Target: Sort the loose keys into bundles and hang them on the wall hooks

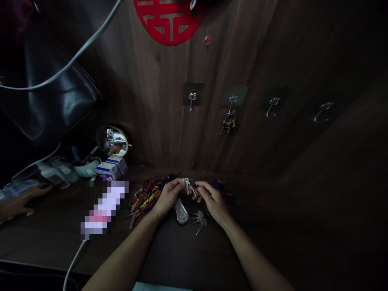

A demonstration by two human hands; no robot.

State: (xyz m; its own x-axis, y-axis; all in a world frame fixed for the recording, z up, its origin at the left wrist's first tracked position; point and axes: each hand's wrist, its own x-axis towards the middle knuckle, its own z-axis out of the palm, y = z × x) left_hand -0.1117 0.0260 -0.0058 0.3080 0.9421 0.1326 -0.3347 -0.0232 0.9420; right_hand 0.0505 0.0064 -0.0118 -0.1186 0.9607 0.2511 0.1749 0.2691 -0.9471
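My left hand pinches small metal keys between thumb and fingertips. From the other side, the closed fingers of my right hand grip the same bunch. How the keys join is too small to make out. Just below, on the dark wooden table, lie a silver rounded object and a fanned set of keys. A tangle of red and yellow cords sits beside my left hand. Dark small items lie behind my right hand.
Metal hooks line the wooden wall, and one holds a key bunch. At left are a lit, blurred-out phone on a white cable, small boxes, a round mirror and another person's hand.
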